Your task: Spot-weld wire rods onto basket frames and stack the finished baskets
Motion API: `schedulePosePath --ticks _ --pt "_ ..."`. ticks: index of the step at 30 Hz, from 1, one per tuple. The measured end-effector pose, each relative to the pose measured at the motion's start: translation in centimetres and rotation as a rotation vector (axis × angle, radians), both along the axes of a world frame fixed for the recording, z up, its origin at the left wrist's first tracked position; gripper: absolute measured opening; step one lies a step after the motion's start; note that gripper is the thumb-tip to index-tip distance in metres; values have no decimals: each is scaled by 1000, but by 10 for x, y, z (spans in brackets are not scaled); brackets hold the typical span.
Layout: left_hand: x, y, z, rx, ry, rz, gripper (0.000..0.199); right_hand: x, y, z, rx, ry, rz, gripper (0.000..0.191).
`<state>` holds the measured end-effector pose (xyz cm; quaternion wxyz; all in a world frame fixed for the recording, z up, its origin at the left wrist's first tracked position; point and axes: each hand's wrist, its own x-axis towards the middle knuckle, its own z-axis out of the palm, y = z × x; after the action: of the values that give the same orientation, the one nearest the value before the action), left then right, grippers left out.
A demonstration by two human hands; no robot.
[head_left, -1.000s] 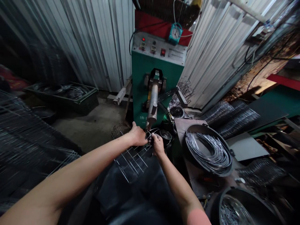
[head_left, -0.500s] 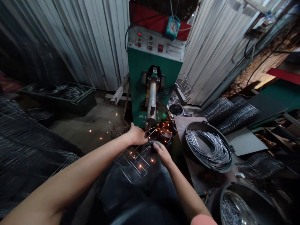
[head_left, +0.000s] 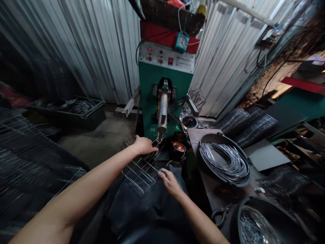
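Note:
A wire rack (head_left: 142,171) of crossed thin rods lies tilted over a dark apron, its far end under the metal rod of a green machine (head_left: 166,74). My left hand (head_left: 146,145) is closed on the far part of the rack, close beside the electrode tip (head_left: 159,135). My right hand (head_left: 166,176) is pinched at the rack's right edge, nearer the body. The fingertips of both hands partly hide the wires that they touch.
On the right, a round pan (head_left: 223,159) holds bent wires, and a second pan (head_left: 269,220) holds short metal pieces. Wire racks (head_left: 22,169) are piled at left. A green bin (head_left: 88,112) stands behind them. A small glowing pot (head_left: 178,148) is near the machine's base.
The flying sparks are gone. My right hand has moved down, toward the body, along the rack. My left hand has shifted slightly left. The view has tilted up a little.

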<state>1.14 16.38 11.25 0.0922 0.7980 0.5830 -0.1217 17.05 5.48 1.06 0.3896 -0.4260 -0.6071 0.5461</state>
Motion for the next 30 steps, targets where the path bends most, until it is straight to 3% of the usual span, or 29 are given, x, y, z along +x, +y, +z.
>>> schedulePosePath --ticks 12,15,17,19,22,24,26,28,30 --pt "3 10 3 -97 -26 65 59 -7 1 10 -40 9 -43 35" --pt "-11 3 3 41 -129 59 58 -10 2 7 -32 23 -36 35" --pt "-32 -20 -2 244 -271 96 57 -12 0 5 -23 27 -48 35" --pt "-60 -59 -18 442 -437 179 54 -13 -6 5 -3 26 -77 35" --pt "-91 -137 -68 586 -688 349 51 -16 -20 11 31 24 -126 36" --pt "-96 -184 -107 561 -746 419 56 -20 -30 19 35 34 -151 35" --pt "-88 -214 -135 481 -753 419 64 -24 -38 26 20 52 -171 35" --pt "-73 -225 -144 395 -742 460 70 -24 -45 33 2 45 -185 35" --pt "-57 -224 -134 328 -730 500 79 -16 -52 37 30 -24 -178 36"
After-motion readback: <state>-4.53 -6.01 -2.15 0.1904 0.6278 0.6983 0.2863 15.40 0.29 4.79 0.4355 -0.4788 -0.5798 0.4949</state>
